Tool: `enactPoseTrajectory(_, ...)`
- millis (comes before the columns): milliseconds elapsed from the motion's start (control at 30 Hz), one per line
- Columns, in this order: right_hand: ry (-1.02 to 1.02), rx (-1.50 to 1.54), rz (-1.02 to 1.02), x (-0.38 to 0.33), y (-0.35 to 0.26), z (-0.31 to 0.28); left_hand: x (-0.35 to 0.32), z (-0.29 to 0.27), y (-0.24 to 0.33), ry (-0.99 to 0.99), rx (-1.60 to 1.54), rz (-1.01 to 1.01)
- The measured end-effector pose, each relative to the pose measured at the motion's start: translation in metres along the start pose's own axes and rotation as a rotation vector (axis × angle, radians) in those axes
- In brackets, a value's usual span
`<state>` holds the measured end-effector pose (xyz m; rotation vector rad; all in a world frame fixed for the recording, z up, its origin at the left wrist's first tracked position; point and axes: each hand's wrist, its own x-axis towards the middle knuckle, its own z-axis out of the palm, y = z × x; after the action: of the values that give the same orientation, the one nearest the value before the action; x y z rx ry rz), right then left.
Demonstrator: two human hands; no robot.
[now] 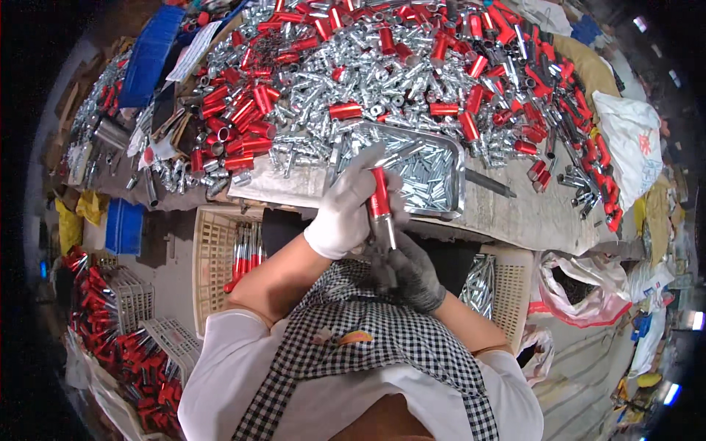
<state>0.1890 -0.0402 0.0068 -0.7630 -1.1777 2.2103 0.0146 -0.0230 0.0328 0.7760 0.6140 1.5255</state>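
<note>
My left hand (344, 212), in a white glove, is closed around a red metal tube (380, 192) with a silver lower end. The tube stands roughly upright in front of my apron. Just below and to its right is my right hand (417, 273), in a dark grey glove, fingers curled around a dark part (382, 263) smeared by motion. That part lies close against the tube's silver end; whether they are joined I cannot tell. Right behind my hands, a metal tray (459, 180) on the bench holds many small silver pins.
Silver fittings (368, 84) and red tubes (246, 110) are heaped across the bench. A cream basket (209, 257) with red-handled pieces stands at lower left, another basket (511, 287) with silver rods at right. Red parts (110, 316) fill crates far left; an open white sack (585, 290) stands right.
</note>
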Motion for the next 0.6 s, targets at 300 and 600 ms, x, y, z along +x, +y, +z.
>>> enactPoseTrajectory(300,-0.335,-0.570,0.037,0.022,0.037,-0.026,-0.024,0.016,0.007,0.096,0.382,-0.339)
enactPoseTrajectory(600,0.173,-0.898,-0.130,0.025,-0.106,-0.099,-0.059,-0.016,-0.011,0.117,0.182,-0.574)
